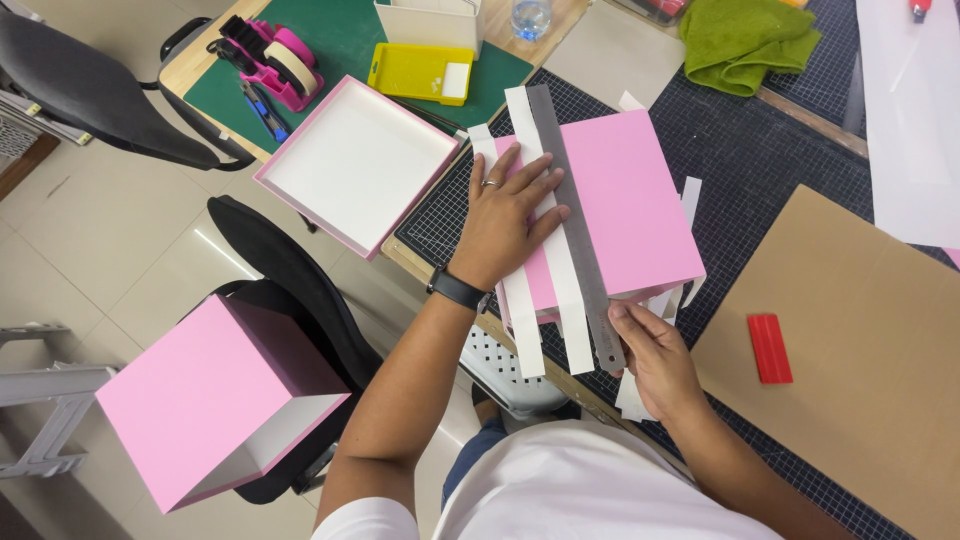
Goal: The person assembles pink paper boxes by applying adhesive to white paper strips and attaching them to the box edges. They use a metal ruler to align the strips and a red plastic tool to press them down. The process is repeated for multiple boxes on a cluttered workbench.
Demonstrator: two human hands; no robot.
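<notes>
Left hand (508,222) flat, fingers spread, pressing white strips (560,270) onto pink box (630,205) at cutting mat (730,150) near edge. Right hand (655,355) pinching grey ruler (578,230) lower end.

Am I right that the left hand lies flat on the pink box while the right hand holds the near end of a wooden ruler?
Not quite: the ruler is grey metal, not wood, as the head view shows. The rest holds: the left hand lies flat on the pink box, and the right hand holds the ruler's near end.
</notes>
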